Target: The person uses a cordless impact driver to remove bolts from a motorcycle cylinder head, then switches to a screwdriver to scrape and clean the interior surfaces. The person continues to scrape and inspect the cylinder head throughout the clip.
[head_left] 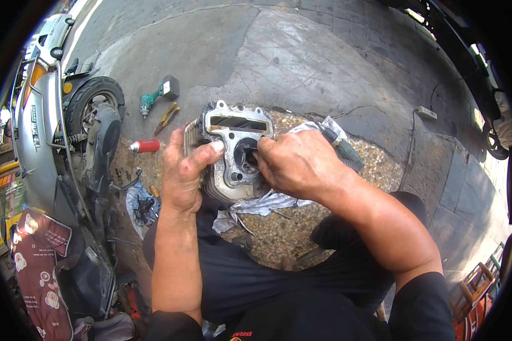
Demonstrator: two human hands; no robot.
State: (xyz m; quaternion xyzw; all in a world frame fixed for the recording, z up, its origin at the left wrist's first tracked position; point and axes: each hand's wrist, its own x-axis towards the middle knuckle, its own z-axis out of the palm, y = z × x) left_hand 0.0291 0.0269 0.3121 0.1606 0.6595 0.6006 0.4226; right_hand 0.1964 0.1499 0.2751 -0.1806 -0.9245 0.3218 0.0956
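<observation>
Red lettering (pixel 243 334) is seen on a black shirt (pixel 301 315). A silver finned-metal block (pixel 227 163), long axis pointing away, is gripped by the left hand (pixel 183 167); what the right hand (pixel 306 162) grips cannot be told.

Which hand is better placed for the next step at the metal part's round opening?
Probably the right hand: it is at the round opening, while the left hand grips the left side of the metal engine part.
</observation>
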